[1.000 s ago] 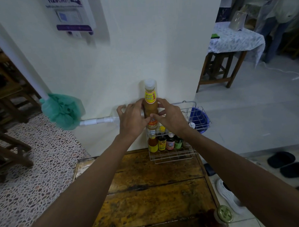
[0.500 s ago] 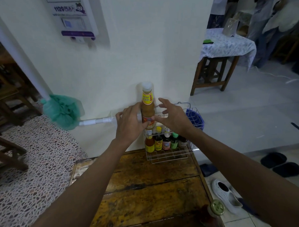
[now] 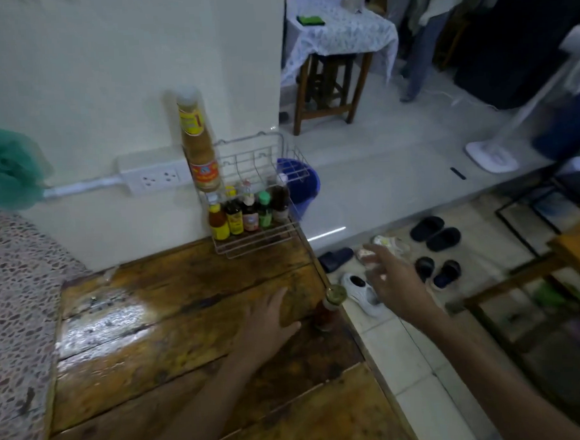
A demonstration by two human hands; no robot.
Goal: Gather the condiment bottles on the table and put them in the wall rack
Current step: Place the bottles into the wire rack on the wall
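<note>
**Tall bottle racked, last bottle next**

The tall sauce bottle stands upright in the upper tier of the wall rack, its cap well above the wire, with a row of small bottles in the lower tier beneath it. One dark red bottle with a gold cap is left on the worktop, upright at its right edge.

Both hands are empty and apart. The left hand hangs low over the boards with fingers spread, just beside the red bottle. The right hand is blurred, fingers loosely open, out past the worktop's edge above the floor and the shoes.

The step in hand looks like the reach for this last bottle. The next move calls for closing around its body below the cap without nudging it off the edge, then lifting it to a free spot in the rack.

A second ago both hands were up at the rack steadying the tall bottle; now they have let go and dropped back, and the view has swung down and right.
</note>
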